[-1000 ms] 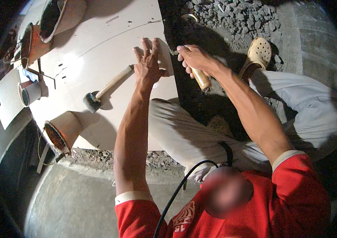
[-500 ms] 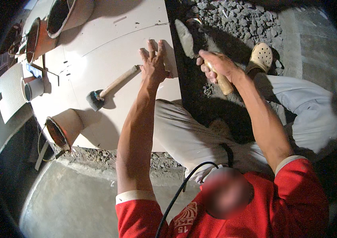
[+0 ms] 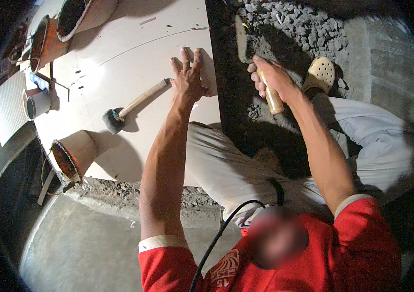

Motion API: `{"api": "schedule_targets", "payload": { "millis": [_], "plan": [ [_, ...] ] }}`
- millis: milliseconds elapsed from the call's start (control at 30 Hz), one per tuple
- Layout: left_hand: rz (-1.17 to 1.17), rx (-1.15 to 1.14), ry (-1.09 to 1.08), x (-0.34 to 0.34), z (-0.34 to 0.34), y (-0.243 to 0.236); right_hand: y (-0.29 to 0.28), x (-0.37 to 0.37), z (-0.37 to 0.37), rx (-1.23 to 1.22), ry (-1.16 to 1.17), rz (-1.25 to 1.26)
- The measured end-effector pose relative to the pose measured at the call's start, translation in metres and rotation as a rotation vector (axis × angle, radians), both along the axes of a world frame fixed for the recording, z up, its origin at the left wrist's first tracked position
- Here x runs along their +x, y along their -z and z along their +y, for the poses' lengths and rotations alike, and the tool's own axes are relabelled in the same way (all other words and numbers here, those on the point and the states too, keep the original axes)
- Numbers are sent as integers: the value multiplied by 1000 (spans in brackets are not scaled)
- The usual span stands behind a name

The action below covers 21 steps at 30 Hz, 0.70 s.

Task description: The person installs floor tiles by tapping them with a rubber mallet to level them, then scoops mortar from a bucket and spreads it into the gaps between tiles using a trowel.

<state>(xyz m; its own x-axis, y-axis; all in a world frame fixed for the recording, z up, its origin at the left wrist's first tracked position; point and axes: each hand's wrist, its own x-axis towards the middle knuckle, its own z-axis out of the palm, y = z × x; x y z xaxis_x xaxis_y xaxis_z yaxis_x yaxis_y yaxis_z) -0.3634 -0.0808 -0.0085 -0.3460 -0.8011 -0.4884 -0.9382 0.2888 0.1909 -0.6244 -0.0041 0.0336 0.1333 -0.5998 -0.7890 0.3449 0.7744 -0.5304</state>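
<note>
My left hand rests with spread fingers on the white tile surface, close to its right edge. Beside it lies a rubber mallet, dark head toward the lower left, wooden handle reaching to near my left hand. My right hand grips the wooden handle of a trowel, whose grey blade points away from me over the dark rubble bed right of the tile edge.
Buckets sit on the left side of the tiles, near a small white container and a textured panel. Loose stones lie beyond the trowel. My bent legs and cream clog occupy the right. A concrete surface is at lower left.
My right hand and trowel moved rightward from beside the tile edge, and the blade has since turned more upright and edge-on. My left hand stays spread on the tile.
</note>
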Motion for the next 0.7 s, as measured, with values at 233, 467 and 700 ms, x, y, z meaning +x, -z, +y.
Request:
{"api": "schedule_targets", "payload": {
  "millis": [233,467,700],
  "plan": [
    [-31,-105,128,5,-2,18,9,16,-9,56,57,-7],
    [84,-126,30,6,4,14,11,-17,-61,-139,-99,160],
    [62,-89,14,1,3,8,13,4,-70,-55,-422,383]
  ]
}}
